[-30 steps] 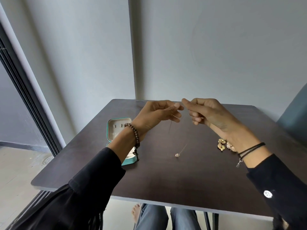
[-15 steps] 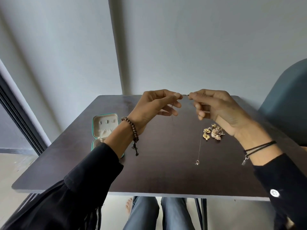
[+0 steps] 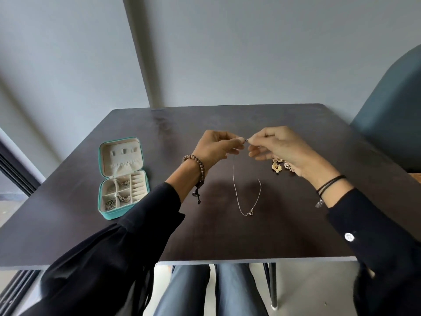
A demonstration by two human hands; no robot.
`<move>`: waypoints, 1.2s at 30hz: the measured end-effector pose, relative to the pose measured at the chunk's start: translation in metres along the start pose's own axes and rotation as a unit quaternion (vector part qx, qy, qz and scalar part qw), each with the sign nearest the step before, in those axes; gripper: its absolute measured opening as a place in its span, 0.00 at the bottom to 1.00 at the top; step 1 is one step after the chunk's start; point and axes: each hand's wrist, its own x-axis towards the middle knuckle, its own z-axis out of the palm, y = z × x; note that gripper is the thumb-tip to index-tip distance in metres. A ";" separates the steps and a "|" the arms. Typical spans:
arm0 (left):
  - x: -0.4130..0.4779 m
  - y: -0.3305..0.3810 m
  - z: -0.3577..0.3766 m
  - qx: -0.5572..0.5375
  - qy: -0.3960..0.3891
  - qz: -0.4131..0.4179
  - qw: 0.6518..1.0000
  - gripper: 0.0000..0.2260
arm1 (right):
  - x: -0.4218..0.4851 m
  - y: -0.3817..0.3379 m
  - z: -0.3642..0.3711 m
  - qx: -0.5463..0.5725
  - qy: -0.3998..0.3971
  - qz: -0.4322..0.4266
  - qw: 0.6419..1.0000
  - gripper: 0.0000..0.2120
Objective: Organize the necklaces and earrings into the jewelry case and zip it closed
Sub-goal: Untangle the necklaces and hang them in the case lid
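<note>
Left hand and right hand pinch, grip to grip, the clasp of a thin silver pendant necklace over the dark desk; open teal zip case part-filled; gold earrings, zipping remain

Front: bare worktop along the whole near edge, open to either hand.
Centre: necklace hangs in a loop from left hand and right hand, blocking the gap between the wrists.
Left: open case, its lid toward the wall, with the left sleeve crossing its near corner.
Right: earrings just beside the right hand, partly hidden by it; bare worktop beyond.
Back: bare worktop up to the wall.
</note>
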 end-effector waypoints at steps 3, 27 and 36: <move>0.026 -0.015 0.007 0.065 0.044 -0.010 0.997 0.06 | 0.023 0.015 0.002 -0.127 0.054 -0.008 0.990 0.05; 0.008 -0.035 -0.027 0.230 0.150 0.024 0.961 0.06 | 0.038 0.003 0.071 -0.360 0.055 -0.106 0.925 0.05; -0.072 -0.046 -0.125 0.268 0.212 0.026 0.940 0.05 | 0.007 -0.048 0.161 -0.311 -0.033 -0.178 0.933 0.06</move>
